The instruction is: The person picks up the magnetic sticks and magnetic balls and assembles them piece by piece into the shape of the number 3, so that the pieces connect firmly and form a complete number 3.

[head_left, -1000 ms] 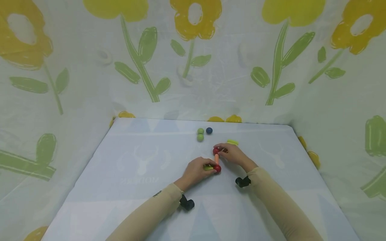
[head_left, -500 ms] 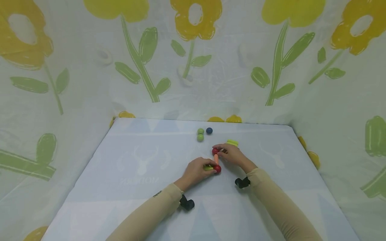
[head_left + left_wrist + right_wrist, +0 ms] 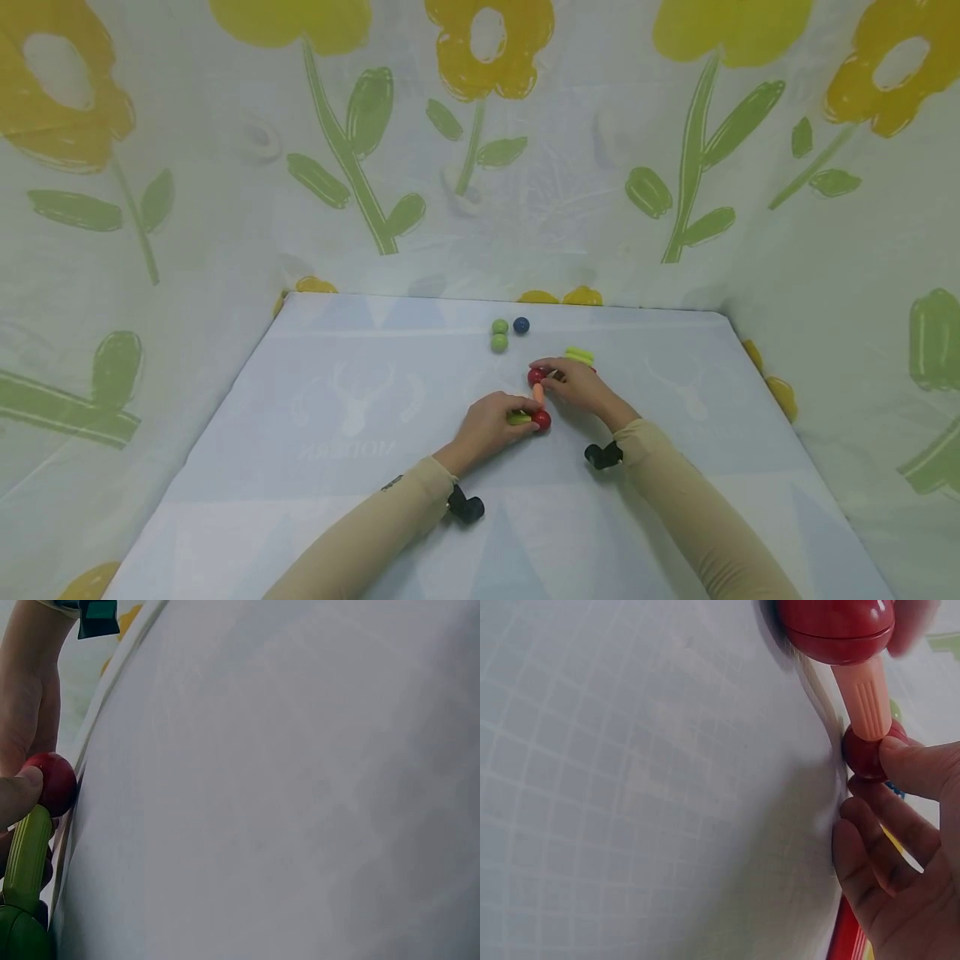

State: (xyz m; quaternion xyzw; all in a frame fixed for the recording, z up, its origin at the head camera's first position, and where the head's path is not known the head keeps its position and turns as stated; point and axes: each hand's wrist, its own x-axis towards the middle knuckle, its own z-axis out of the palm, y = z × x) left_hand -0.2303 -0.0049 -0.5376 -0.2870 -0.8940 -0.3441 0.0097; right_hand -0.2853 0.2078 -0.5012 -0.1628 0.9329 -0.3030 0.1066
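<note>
Two red balls are joined by a ribbed orange stick [image 3: 538,395]. My left hand [image 3: 491,423] pinches the nearer red ball [image 3: 541,421], thumb against it in the left wrist view. From that ball a yellow-green stick [image 3: 28,855] runs to a green ball [image 3: 24,934], mostly hidden by my hand in the head view. My right hand [image 3: 577,383] pinches the farther red ball [image 3: 536,377] between thumb and fingers. In the right wrist view, its thumb presses this ball [image 3: 864,756] right where the orange stick [image 3: 866,701] meets it.
Two light green balls [image 3: 499,342] and a dark blue ball [image 3: 521,325] lie farther back on the white table [image 3: 360,517]. Yellow sticks [image 3: 579,355] lie just behind my right hand, and a red stick [image 3: 845,930] shows beneath it. A flower-printed curtain [image 3: 555,183] surrounds the table.
The farther red ball and the fingers of my right hand have shifted very slightly left, turning the orange stick a little. My left hand stays in place with its grip unchanged.
</note>
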